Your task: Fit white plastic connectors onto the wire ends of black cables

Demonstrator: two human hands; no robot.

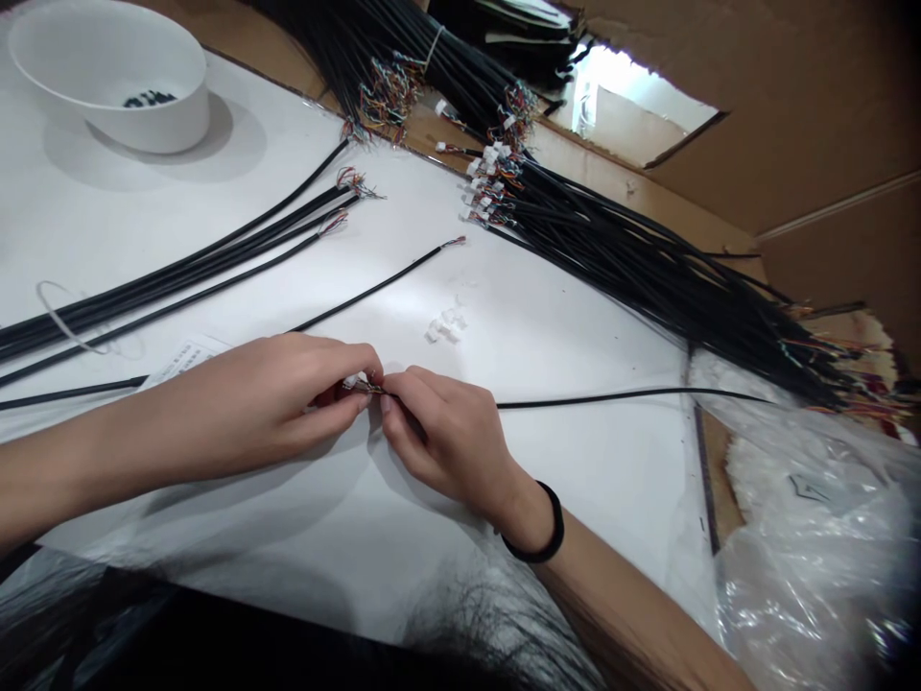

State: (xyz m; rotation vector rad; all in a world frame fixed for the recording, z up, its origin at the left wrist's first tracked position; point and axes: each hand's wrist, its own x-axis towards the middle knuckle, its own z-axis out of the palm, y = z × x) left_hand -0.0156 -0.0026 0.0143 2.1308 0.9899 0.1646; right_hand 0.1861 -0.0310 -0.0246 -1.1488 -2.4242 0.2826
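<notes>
Black cable (604,396), pinched in the fingers of your right hand (453,429), ends in thin wires (372,388) beside a white connector (352,381) gripped by your left hand (292,386), where uneven pressure between the fingertips could bend those wires.

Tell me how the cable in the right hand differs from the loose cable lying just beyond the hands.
The held cable is pinched in the right hand, its near end partly hidden; the loose cable lies on the table, its wire end in plain view. The held cable runs off to the right, while the loose cable slants leftward behind the left hand. Both are thin and black.
</notes>
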